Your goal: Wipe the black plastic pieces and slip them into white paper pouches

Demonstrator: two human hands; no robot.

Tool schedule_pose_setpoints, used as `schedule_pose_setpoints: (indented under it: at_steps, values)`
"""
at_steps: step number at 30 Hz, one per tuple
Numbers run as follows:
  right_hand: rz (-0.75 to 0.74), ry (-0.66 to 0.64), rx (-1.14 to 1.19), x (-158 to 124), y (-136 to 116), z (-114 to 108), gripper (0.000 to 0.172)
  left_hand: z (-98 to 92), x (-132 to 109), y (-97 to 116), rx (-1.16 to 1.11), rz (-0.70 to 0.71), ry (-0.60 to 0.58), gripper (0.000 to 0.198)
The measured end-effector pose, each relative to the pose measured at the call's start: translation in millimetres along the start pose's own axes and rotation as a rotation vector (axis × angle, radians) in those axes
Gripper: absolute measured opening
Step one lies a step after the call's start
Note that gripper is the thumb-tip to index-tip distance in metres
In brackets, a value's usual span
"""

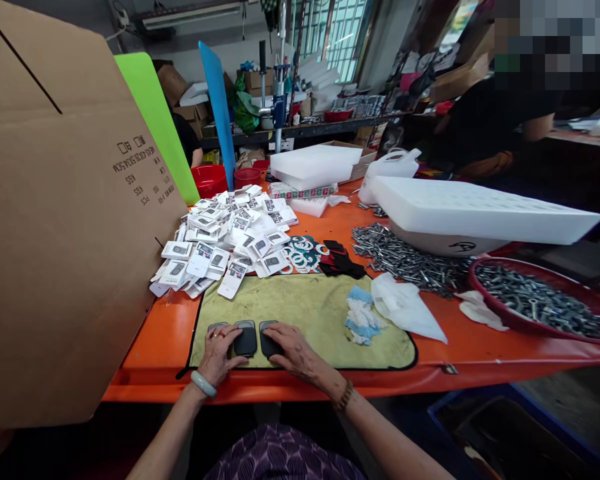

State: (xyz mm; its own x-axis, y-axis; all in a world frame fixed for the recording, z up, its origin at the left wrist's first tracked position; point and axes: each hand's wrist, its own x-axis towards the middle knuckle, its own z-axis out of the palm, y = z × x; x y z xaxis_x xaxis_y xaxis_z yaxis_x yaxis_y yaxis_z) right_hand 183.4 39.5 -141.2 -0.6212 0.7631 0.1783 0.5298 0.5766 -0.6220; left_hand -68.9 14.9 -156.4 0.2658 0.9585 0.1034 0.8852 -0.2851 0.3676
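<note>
Three flat, dark, rounded-rectangular pads lie in a row on the yellow-green cloth (pixel 300 300). My left hand (pixel 217 355) covers most of the leftmost pad (pixel 217 326). Its fingertips and thumb touch the left side of the middle pad (pixel 245 339), gripping it from the edge. On the rightmost pad (pixel 269 341), my right hand (pixel 293 348) has its fingers over the top and its thumb by the lower edge. Beyond the cloth is a heap of white boxed packages (pixel 230 233), each printed with a dark oval picture.
A large cardboard box (pixel 70 233) stands at the left. A crumpled blue-white cloth (pixel 363 317) and white plastic bag (pixel 405 307) lie to the right. Farther right are loose metal bolts (pixel 410 263), a red basin (pixel 540 320) of bolts and a white foam slab (pixel 485 207). A person (pixel 500 120) is behind.
</note>
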Motion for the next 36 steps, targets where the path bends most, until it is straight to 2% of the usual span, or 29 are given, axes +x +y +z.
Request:
schedule_pose_setpoints:
  at_steps: [4,9,12,18,23,29,36]
  values:
    - [0.032,0.123,0.026,-11,14,-4,0.045,6.5,-5,-8,-0.003,0.042,0.065,0.051]
    - [0.142,0.371,0.083,-26,51,-5,0.031,10.4,-7,-12,0.001,0.077,0.112,0.053]
    - [0.182,0.458,0.12,-34,66,-1,0.028,10.4,-6,-11,0.009,0.071,0.122,0.055]
    - [0.163,0.464,0.07,-40,68,11,0.029,8.0,-6,-5,0.011,0.036,0.116,0.055]
    - [0.144,0.463,-0.01,-44,66,15,0.029,8.2,-8,-4,0.01,0.057,0.157,0.057]
    - [0.106,0.564,-0.101,-46,72,24,0.03,18.9,-10,-9,0.066,0.116,0.262,0.057]
    - [0.063,0.607,-0.199,-45,88,25,0.03,24.0,-5,-15,0.224,0.288,0.42,0.06]
